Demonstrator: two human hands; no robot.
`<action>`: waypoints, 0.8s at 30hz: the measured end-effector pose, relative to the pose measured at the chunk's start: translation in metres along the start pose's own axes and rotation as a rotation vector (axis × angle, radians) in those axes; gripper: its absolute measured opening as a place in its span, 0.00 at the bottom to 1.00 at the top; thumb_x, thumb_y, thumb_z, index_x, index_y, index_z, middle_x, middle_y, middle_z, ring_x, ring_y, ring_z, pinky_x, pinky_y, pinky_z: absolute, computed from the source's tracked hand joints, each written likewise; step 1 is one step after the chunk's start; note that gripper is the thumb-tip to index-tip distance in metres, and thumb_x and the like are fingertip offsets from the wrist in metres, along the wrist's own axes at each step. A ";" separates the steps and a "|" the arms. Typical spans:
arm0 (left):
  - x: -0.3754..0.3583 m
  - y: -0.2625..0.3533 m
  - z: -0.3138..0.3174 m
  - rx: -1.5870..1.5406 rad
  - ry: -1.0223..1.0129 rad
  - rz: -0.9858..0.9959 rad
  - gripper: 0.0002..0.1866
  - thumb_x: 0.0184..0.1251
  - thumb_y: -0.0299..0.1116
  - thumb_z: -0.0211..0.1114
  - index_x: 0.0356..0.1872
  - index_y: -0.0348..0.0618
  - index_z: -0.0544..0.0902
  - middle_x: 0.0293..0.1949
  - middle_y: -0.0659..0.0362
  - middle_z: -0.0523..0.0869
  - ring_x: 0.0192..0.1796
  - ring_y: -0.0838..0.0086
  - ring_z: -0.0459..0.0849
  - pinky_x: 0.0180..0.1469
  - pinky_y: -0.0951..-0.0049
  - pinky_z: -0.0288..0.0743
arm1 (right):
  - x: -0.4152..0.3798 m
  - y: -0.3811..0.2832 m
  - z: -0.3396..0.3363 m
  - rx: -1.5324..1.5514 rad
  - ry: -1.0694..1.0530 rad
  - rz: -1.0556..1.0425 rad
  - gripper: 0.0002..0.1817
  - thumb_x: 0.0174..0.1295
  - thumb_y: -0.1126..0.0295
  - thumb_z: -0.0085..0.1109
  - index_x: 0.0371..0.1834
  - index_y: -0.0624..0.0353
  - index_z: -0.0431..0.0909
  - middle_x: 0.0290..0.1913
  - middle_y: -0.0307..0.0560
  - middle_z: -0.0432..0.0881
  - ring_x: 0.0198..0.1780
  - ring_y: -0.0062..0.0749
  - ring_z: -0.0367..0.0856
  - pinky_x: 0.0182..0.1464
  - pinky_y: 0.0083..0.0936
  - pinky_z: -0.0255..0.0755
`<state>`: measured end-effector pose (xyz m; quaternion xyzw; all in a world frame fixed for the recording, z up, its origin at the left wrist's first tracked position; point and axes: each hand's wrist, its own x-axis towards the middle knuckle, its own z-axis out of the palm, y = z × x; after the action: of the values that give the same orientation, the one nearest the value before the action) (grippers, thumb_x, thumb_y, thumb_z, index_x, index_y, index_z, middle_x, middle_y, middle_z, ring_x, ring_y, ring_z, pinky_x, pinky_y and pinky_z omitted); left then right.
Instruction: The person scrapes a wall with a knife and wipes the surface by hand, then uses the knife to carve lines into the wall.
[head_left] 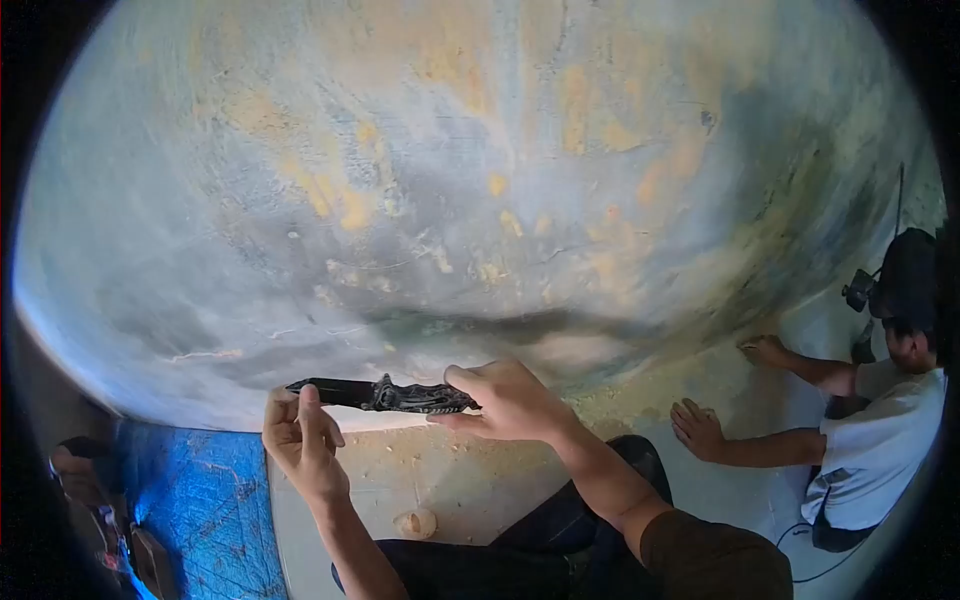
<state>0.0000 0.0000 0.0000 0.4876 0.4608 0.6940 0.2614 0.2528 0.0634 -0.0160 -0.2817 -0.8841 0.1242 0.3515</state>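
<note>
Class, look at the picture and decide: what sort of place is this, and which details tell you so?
Probably an indoor workshop or mural work site: a large painted surface fills the view, pale crumbs litter the floor, and a co-worker reaches towards its base.

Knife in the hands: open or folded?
Open. The dark blade extends in line from the patterned handle, its pointed end at the left hand; the right hand grips the handle.

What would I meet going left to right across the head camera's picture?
Blue sheet, left hand, dark knife-like thing held between the hands, right hand, then another person in a light top.
</note>
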 end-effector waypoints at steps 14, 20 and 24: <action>0.006 0.008 0.035 0.852 -0.125 0.556 0.41 0.67 0.32 0.65 0.80 0.46 0.55 0.80 0.50 0.54 0.82 0.51 0.45 0.77 0.46 0.52 | -0.038 0.015 -0.064 0.915 0.419 0.152 0.23 0.76 0.55 0.50 0.25 0.58 0.67 0.20 0.30 0.60 0.23 0.16 0.53 0.24 0.21 0.49; 0.014 -0.033 0.035 1.029 -0.198 0.468 0.46 0.63 0.33 0.69 0.81 0.52 0.52 0.82 0.52 0.48 0.83 0.50 0.41 0.80 0.45 0.47 | -0.039 0.007 -0.075 0.966 0.439 0.190 0.24 0.79 0.54 0.45 0.24 0.56 0.64 0.20 0.29 0.60 0.23 0.14 0.54 0.25 0.19 0.48; 0.014 -0.034 0.035 1.070 -0.205 0.453 0.48 0.62 0.33 0.70 0.81 0.54 0.52 0.82 0.53 0.46 0.83 0.51 0.42 0.80 0.47 0.47 | -0.037 0.002 -0.078 0.937 0.464 0.209 0.25 0.79 0.54 0.44 0.23 0.56 0.62 0.20 0.29 0.60 0.23 0.14 0.54 0.25 0.19 0.48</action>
<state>0.0233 0.0402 -0.0210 0.7025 0.6035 0.3531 -0.1324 0.3294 0.0449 0.0192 -0.2011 -0.6001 0.4748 0.6115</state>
